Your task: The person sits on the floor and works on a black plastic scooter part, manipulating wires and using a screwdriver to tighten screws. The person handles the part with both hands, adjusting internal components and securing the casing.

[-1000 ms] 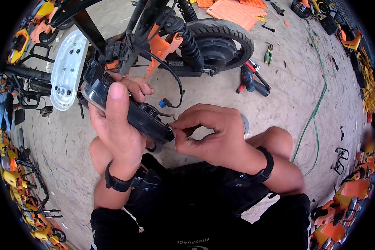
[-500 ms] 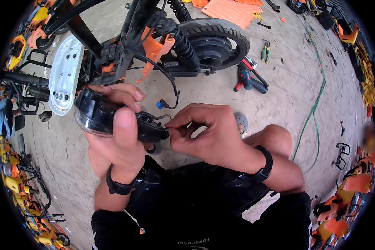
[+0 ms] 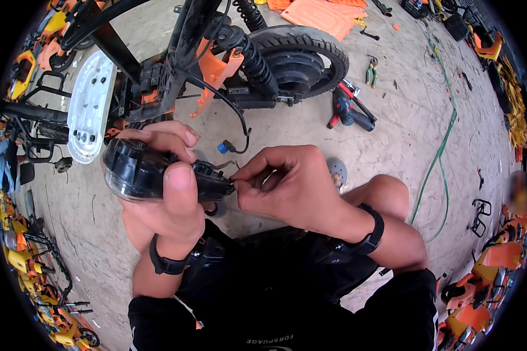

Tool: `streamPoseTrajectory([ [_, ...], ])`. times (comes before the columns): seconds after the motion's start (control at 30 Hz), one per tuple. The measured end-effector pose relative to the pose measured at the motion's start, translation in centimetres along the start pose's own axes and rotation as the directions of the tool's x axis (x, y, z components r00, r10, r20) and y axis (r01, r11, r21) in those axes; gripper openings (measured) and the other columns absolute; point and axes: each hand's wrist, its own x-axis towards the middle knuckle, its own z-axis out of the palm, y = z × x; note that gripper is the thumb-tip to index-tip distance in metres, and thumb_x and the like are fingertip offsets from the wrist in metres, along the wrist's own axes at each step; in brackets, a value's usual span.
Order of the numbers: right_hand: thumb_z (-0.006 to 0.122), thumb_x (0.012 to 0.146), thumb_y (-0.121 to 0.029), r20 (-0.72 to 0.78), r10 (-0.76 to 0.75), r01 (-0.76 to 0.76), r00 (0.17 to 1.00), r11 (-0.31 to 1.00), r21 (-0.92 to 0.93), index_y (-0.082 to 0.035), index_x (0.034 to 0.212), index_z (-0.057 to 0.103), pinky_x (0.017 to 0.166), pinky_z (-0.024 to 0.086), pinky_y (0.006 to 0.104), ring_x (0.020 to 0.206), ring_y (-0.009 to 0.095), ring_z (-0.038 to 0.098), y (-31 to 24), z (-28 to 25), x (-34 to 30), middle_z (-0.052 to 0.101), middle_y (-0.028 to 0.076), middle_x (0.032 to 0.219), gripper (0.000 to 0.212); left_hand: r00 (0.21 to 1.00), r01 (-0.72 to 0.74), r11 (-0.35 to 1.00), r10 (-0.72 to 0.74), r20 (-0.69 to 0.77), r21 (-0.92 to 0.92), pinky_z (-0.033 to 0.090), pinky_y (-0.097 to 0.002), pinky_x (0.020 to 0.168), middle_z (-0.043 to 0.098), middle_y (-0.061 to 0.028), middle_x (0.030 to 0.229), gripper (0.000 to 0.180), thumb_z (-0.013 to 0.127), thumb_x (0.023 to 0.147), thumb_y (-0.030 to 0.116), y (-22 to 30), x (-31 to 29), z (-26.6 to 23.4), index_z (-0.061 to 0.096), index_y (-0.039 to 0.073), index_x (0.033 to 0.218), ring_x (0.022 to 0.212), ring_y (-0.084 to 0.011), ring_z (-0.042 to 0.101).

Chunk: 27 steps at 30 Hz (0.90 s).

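Observation:
My left hand [image 3: 178, 205] is wrapped round a black lamp [image 3: 126, 175] with a clear cover, its thumb lying across the near side. The lamp's narrow end points to the right, toward my right hand [image 3: 295, 187]. There the thumb and forefinger are pinched together right at that end; what sits between their tips is too small to make out. A thin grey wire [image 3: 223, 165] comes off the lamp's far side. Just beyond hangs a black cable [image 3: 246, 120] from the vehicle frame, with a blue connector [image 3: 223, 148] at its lower end.
Ahead stands a black two-wheeler frame [image 3: 181, 52] with a rear wheel [image 3: 293, 64] and an orange panel [image 3: 216, 70]. A white footboard [image 3: 88, 111] lies left. On the floor are a cordless drill [image 3: 345, 111], pliers [image 3: 371, 73] and a green hose [image 3: 445, 146].
The lamp has shifted slightly to the left and tilted a little in my left hand. My right hand stays pinched at its end, having moved slightly left.

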Motion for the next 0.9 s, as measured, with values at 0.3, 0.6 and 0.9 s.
streamPoseTrajectory([
  [0.3, 0.075, 0.073, -0.002, -0.029, -0.102, 0.100, 0.994, 0.993, -0.062, 0.002, 0.083, 0.072, 0.058, 0.050, 0.0193, 0.065, 0.004, 0.061, 0.2, 0.0, 0.0, 0.069, 0.003, 0.073, 0.012, 1.000, 0.001, 0.998, -0.003, 0.028, 0.063, 0.046, -0.0451, 0.084, 0.047, -0.0086, 0.077, 0.049, 0.058, 0.091, 0.040, 0.3, 0.0, 0.2, 0.043, -0.001, 0.113, 0.082, -0.0236, 0.051],
  [0.6, 0.075, 0.070, 0.002, -0.059, -0.354, 0.340, 0.933, 0.925, -0.168, 0.001, 0.082, 0.071, 0.061, 0.055, 0.0236, 0.068, 0.013, 0.069, 0.9, 0.3, -0.1, 0.070, 0.008, 0.079, 0.013, 0.984, 0.173, 0.980, -0.177, -0.029, -0.094, 0.044, -0.0435, 0.086, 0.046, -0.0083, 0.079, 0.040, 0.049, 0.098, 0.036, 0.0, 0.4, -0.3, 0.044, -0.001, 0.111, 0.085, -0.0227, 0.050],
  [0.9, 0.076, 0.071, 0.003, -0.119, -0.359, 0.342, 0.926, 0.929, -0.143, 0.001, 0.083, 0.071, 0.060, 0.055, 0.0228, 0.068, 0.013, 0.069, 1.0, 0.9, -0.2, 0.071, 0.008, 0.081, 0.014, 0.952, 0.283, 0.939, -0.300, -0.062, -0.195, 0.044, -0.0422, 0.087, 0.046, -0.0063, 0.078, 0.035, 0.049, 0.099, 0.036, 0.0, 0.5, -0.3, 0.047, 0.002, 0.108, 0.085, -0.0210, 0.050],
])
